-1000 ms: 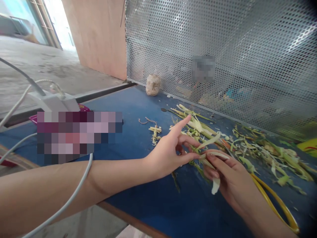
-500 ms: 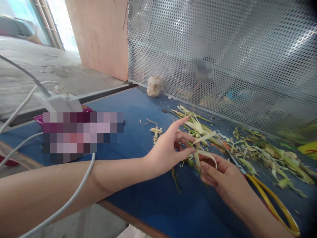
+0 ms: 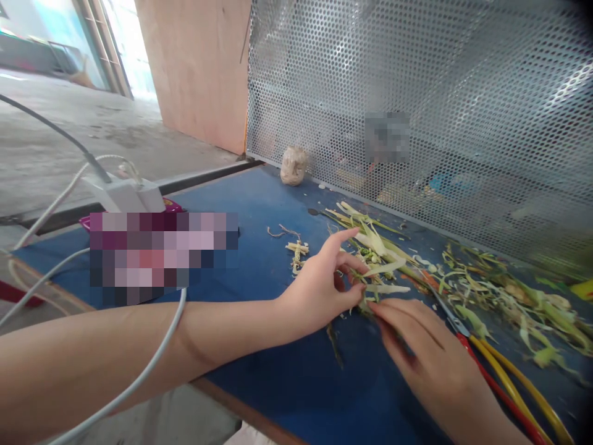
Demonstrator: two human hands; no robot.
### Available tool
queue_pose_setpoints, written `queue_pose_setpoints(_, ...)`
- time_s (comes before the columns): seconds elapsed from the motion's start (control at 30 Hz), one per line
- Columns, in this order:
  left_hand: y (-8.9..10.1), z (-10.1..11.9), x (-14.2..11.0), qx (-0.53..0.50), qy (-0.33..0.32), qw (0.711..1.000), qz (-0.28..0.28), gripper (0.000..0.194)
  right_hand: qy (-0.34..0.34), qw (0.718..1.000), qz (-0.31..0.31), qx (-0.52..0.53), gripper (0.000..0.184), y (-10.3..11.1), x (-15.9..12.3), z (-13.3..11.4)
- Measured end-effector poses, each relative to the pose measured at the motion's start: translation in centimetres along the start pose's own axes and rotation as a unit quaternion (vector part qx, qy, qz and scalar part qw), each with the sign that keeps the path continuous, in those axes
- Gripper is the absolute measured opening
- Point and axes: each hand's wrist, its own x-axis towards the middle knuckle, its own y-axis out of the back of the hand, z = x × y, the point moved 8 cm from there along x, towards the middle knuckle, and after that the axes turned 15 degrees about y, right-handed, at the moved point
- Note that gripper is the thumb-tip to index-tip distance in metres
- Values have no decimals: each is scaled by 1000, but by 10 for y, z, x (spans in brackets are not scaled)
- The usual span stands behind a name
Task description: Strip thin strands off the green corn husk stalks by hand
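Over the blue table, my left hand (image 3: 328,278) pinches a small bundle of pale green leaf strips (image 3: 385,267) between thumb and fingers, its index finger stretched out. The fingertips of my right hand (image 3: 421,349) are closed at the lower end of the same bundle, palm turned down; their grip is partly hidden. One pale strip sticks out to the right between the hands. Scissors (image 3: 463,334) with yellow and red handles lie just right of my right hand. Beyond my fingers is a pile of long leaf strips (image 3: 361,216).
Shredded plant scraps (image 3: 500,290) spread along the right of the table (image 3: 241,198). A small knotted strip piece (image 3: 297,254) lies left of the pile. A plastic-wrapped lump (image 3: 294,165) stands by the perforated metal screen (image 3: 324,80). White chargers (image 3: 125,194) with cables are at left; one cable crosses my left forearm.
My right hand has turned palm down, its fingers now flatter against the bundle. The curled strip between the hands now points straight right. My left hand keeps its pinch.
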Motion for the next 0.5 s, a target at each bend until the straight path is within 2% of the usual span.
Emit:
queue_pose_setpoints(0.13, -9, 1, -3, 85, -21, 996, -23, 70, 117, 991, -37, -50, 38, 4, -6, -10)
queue_pose_setpoints(0.2, -16, 5, -6, 128, -46, 990, -47, 71, 140, 988, -37, -53, 39, 8, -8, -12)
queue_pose_setpoints(0.27, -23, 10, -11, 163, -77, 981, -68, 72, 121, 991, -13, -58, 37, 14, -7, -8)
queue_pose_setpoints(0.4, -34, 20, -21, 205, -141, 963, -104, 71, 33, 995, 71, -64, 28, 29, -2, 5)
queue_pose_setpoints(0.5, -34, 21, -23, 191, -146, 965, -108, 71, -17, 993, 99, -70, 20, 34, 3, 12)
